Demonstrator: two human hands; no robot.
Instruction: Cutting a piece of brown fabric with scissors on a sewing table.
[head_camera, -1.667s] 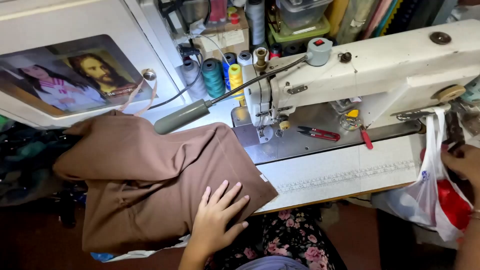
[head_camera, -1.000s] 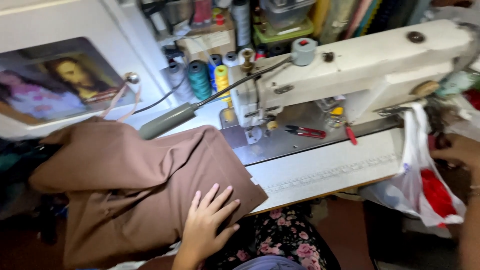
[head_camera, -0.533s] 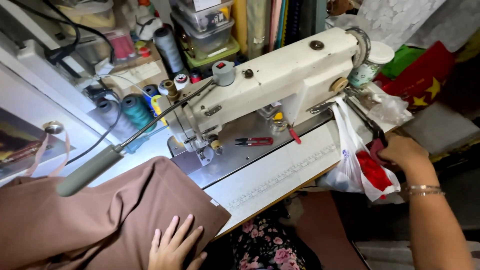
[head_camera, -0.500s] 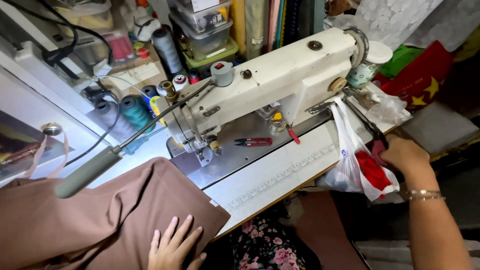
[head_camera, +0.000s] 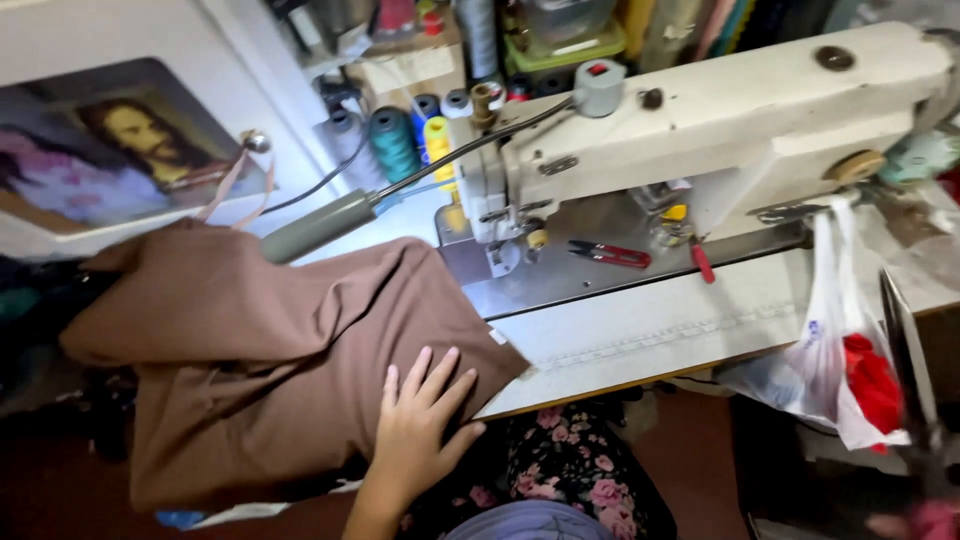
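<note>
Fabric first: my left hand (head_camera: 420, 430) lies flat, fingers spread, palm down on the brown cloth (head_camera: 280, 350), pressing it without gripping. The cloth is heaped over the left end of the sewing table (head_camera: 660, 330), its corner just beside the needle plate. My right hand (head_camera: 925, 520) shows only as a blur at the lower right edge, gripping dark scissors (head_camera: 905, 370) that point upward beside a hanging plastic bag (head_camera: 830, 360). Red thread snips (head_camera: 612, 255) lie under the white sewing machine (head_camera: 720, 120).

Soft, even indoor light; lower right edge blurred, floor dim.
</note>
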